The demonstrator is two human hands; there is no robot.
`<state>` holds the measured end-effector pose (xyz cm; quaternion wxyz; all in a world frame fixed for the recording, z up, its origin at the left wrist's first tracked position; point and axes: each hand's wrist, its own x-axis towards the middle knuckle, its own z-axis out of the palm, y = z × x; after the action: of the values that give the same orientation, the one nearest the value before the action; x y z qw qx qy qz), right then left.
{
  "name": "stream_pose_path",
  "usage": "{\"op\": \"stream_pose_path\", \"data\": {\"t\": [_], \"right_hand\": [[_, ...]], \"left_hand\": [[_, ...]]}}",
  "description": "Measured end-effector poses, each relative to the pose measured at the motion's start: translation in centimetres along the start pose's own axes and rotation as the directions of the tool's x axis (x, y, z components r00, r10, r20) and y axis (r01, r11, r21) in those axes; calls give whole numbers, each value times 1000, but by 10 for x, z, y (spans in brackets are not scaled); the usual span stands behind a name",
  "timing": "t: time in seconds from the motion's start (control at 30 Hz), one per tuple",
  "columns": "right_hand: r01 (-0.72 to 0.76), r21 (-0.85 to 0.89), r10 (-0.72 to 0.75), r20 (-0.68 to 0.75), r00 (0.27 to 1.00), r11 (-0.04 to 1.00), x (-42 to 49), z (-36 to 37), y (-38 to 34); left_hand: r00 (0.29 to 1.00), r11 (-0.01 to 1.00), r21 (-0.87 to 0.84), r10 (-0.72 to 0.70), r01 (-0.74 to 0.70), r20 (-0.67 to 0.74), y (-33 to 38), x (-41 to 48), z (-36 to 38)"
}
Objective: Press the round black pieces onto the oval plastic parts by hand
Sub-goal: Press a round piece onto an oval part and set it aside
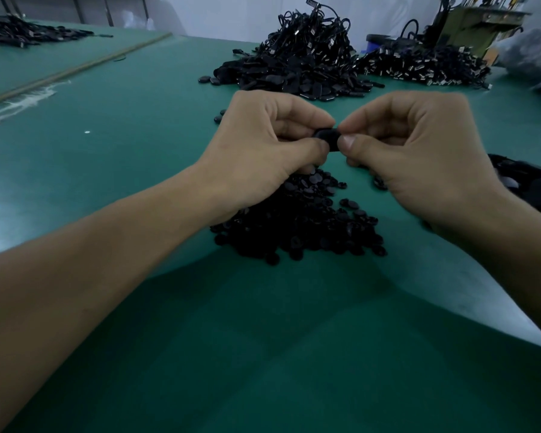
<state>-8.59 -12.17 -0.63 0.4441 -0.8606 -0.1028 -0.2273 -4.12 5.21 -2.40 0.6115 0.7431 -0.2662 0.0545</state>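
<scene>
The left hand (263, 142) and right hand (419, 145) meet above the green table (122, 120), fingers curled, each pinching one end of a small black part (327, 139) between thumb and forefinger; whether it is oval or round cannot be told. At 6 o'clock, directly under the hands, lies a heap of round black pieces (300, 220). At 12 o'clock sits a pile of oval plastic parts (294, 64) tangled with cables. At 1 o'clock lies a cable pile (425, 64).

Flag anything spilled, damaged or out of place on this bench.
A whitish scuffed streak mars the green mat at far left; a lone white speck lies near it. Nothing else stands out.
</scene>
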Motion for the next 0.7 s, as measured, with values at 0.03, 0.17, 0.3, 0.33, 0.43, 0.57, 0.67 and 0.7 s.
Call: {"op": "stream_pose_path", "data": {"t": [0.03,0.17,0.3,0.33,0.43,0.57,0.67,0.7], "right_hand": [[3,-10,-3,-2,1000,1000,0,0,0],[-2,-14,2,-11,1000,1000,0,-1,-1],[-8,-34,7,-11,1000,999,0,-2,0],[-6,-36,6,-9,1000,999,-1,-2,0],[-7,-43,7,2,1000,999,-1,-3,0],[-8,-52,9,19,1000,999,-1,-3,2],[-6,-53,7,17,1000,999,-1,-4,2],[-5,-53,6,13,1000,999,0,-4,2]], "left_hand": [[1000,1000,0,3,-3,3,0,0,0],[1000,1000,16,13,-13,-16,0,0,1],[999,1000,20,19,-18,-30,-1,0,1],[999,999,29,23,-22,-30,-1,0,1],[999,999,44,31,-29,-30,-1,0,0],[999,998,47,30,-29,-24,-1,0,1],[999,999,38,27,-26,-22,-1,0,0],[999,999,35,25,-24,-22,-1,0,0]]}}
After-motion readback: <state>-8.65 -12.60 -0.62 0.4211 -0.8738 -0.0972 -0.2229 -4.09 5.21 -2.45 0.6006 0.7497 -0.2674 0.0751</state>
